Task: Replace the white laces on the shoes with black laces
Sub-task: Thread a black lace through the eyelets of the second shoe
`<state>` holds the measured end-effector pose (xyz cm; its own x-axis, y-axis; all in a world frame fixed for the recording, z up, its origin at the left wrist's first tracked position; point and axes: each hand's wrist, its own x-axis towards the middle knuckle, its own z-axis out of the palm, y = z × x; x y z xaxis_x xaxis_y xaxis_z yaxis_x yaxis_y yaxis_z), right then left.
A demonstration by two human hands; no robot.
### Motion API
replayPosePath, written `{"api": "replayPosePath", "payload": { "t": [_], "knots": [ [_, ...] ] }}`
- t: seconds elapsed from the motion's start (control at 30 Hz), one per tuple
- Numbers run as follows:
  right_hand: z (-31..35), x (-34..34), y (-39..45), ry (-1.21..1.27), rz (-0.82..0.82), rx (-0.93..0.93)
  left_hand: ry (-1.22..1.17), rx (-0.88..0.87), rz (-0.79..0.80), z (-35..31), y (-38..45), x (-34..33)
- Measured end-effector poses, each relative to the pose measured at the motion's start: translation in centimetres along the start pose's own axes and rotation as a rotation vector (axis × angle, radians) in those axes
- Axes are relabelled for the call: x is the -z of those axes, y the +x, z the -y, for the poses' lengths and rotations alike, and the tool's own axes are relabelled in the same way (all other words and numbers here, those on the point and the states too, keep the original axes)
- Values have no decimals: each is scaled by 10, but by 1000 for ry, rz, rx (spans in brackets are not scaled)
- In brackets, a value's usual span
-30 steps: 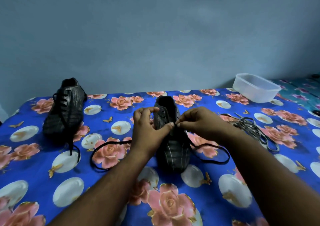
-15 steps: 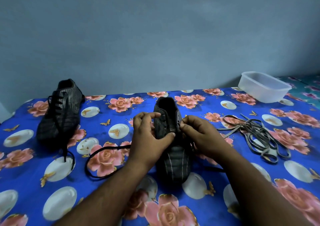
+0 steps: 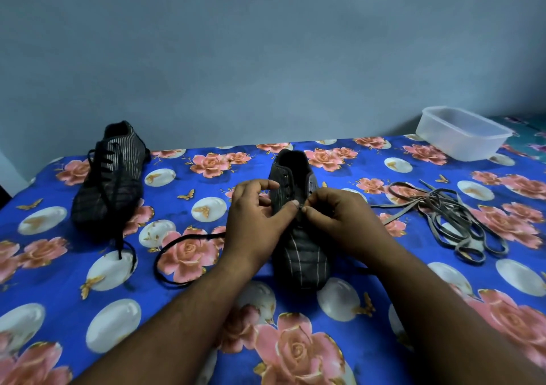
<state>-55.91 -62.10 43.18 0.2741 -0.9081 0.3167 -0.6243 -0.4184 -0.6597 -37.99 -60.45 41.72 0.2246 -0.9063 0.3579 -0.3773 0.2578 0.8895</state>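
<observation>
Pinching black lace [image 3: 189,238] tip | both hands' grip | over shoe [image 3: 300,254] eyelets

Both hands, the left hand [image 3: 254,222] and the right hand [image 3: 334,219], meet over the near shoe [image 3: 298,236] on the bedsheet [image 3: 206,302], with the laced shoe [image 3: 113,177] well to their left, the loose lace [image 3: 183,254] just left, the pulled-out laces [image 3: 455,222] right, and the container [image 3: 462,133] far right behind.

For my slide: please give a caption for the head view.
Both hands thread a black lace into the near shoe; removed laces lie aside.
</observation>
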Motion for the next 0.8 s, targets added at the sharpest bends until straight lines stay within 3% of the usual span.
{"api": "replayPosePath", "payload": {
  "t": [0.13,0.23,0.4,0.6,0.8],
  "knots": [
    [7,-3,-1,-55,7,65,-120,61,48,9,5,11],
    [9,-3,0,-64,8,86,-110,-5,98,14,6,17],
    [7,-5,2,-110,19,59,-93,-92,126,18,-1,19],
    [6,-6,2,-95,-3,29,-169,-65,259,17,-4,15],
    [7,-10,3,-118,-11,21,-216,-46,263,20,3,16]
  ]
}}
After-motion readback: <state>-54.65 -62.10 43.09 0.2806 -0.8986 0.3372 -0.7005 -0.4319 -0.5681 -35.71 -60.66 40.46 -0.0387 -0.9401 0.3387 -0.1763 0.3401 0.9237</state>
